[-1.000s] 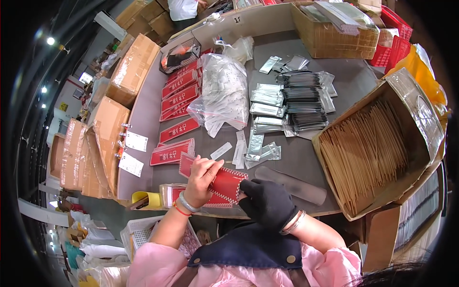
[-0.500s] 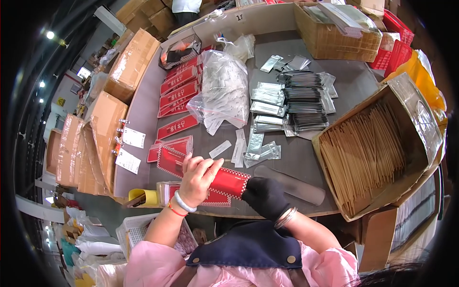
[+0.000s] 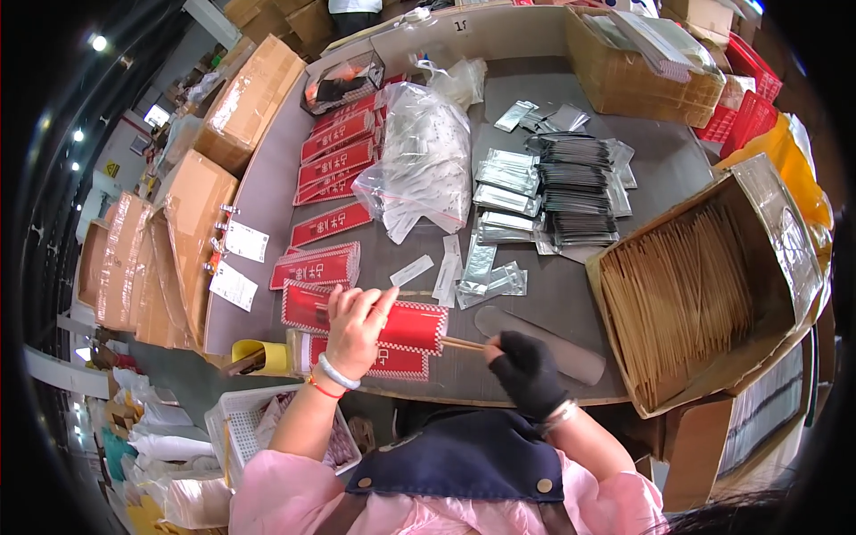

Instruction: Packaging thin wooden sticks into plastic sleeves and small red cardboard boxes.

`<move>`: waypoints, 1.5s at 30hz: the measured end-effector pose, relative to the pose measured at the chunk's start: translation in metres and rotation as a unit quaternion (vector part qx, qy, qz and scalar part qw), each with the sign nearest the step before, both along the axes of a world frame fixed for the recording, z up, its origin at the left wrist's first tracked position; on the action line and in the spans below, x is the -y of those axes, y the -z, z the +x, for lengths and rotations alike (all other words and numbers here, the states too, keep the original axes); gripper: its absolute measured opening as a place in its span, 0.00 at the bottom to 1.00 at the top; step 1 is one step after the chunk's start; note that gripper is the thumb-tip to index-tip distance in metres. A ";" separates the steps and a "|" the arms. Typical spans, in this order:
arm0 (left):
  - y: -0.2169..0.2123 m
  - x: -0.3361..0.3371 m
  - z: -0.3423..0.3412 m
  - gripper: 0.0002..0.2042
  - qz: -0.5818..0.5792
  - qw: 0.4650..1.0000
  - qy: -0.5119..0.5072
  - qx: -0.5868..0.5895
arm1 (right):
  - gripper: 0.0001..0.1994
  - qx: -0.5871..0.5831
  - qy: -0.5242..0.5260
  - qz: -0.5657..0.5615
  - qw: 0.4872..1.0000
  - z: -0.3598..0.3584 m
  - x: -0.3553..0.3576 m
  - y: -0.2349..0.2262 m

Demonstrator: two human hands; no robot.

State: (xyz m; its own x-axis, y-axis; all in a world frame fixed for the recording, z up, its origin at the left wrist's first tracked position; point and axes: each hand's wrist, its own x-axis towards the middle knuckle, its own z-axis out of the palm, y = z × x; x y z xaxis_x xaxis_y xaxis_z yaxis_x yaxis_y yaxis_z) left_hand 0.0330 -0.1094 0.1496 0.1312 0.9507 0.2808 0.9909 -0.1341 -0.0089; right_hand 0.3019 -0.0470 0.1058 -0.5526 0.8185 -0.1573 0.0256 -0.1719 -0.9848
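Note:
My left hand (image 3: 357,321) grips a long red paper sleeve (image 3: 415,327) with a white scalloped border, held just above the grey table's (image 3: 267,196) front edge. My right hand (image 3: 524,370), in a black glove, pinches the near end of thin wooden chopsticks (image 3: 462,343) whose far end sits in the sleeve's open mouth. More red sleeves lie under and beside it: one flat stack (image 3: 392,364) beneath and another stack (image 3: 316,266) to the left.
A row of red sleeves (image 3: 337,147) runs up the left. A clear bag (image 3: 421,160) of white packets, silver foil packets (image 3: 504,196) and a dark stack (image 3: 575,192) fill the middle. An open carton of wooden chopsticks (image 3: 678,299) stands right. Cardboard boxes (image 3: 192,227) line the left edge.
My right hand has moved right, away from the sleeve's end, and now shows chopsticks between it and the sleeve. My left hand keeps hold of the sleeve.

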 end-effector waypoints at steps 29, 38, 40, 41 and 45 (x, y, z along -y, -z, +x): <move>0.048 0.019 0.001 0.37 -0.011 0.992 -0.021 0.120 | 0.08 -0.011 0.261 -0.048 0.964 0.083 0.021 -0.020; 0.060 -0.005 0.011 0.34 -0.010 0.991 0.017 0.134 | 0.07 -0.051 0.457 -0.099 0.883 0.162 0.057 -0.010; 0.062 -0.010 0.012 0.34 -0.006 0.991 0.028 0.130 | 0.06 -0.090 0.467 -0.130 0.870 0.176 0.068 -0.001; 0.061 -0.011 0.014 0.34 -0.009 0.991 0.029 0.133 | 0.06 -0.088 0.480 -0.127 0.864 0.179 0.072 0.002; 0.064 -0.014 0.012 0.33 -0.031 0.992 0.033 0.119 | 0.07 -0.144 0.487 -0.150 0.848 0.187 0.080 0.012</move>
